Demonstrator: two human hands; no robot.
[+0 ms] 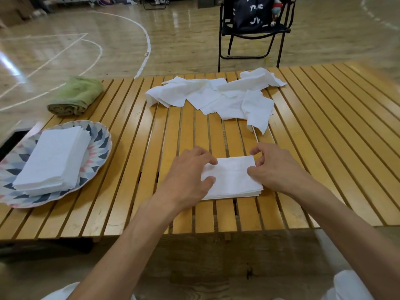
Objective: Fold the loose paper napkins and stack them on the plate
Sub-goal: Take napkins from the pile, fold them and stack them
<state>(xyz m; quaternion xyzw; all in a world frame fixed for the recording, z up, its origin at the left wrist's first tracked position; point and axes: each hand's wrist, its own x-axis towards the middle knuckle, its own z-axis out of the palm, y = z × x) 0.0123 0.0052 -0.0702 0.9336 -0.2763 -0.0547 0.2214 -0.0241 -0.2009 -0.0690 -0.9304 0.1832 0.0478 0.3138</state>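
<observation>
Working on a folded napkin (pixel 232 177) near the front edge of the slatted wooden table (pixel 324 131), both hands on it. Left hand (pixel 190 176) lying over the napkin's left end, fingers curled down onto the paper, thumb tucked against the near-left corner. Right hand (pixel 279 167) at the right end, thumb and bent fingers pinching the right edge, index finger hooked up by the far-right corner. Napkin itself lying flat, rectangular, a few layers showing along the near-right edge.

Over on the left, sitting at the table's edge: a scalloped plate (pixel 101 146) with a blue, grey and pink geometric pattern, holding a neat stack of folded napkins (pixel 54 159), stack running diagonally across the plate, well apart from the hands.

Further back in the middle: a messy pile of loose napkins (pixel 216 96), unfolded, crumpled and overlapping, one corner hanging toward the hands.

Back left, beyond the plate: a rolled green towel (pixel 75 96). Behind the table, on a shiny wooden floor with white court lines: a black folding chair (pixel 253 31) with a dark bag on it.
</observation>
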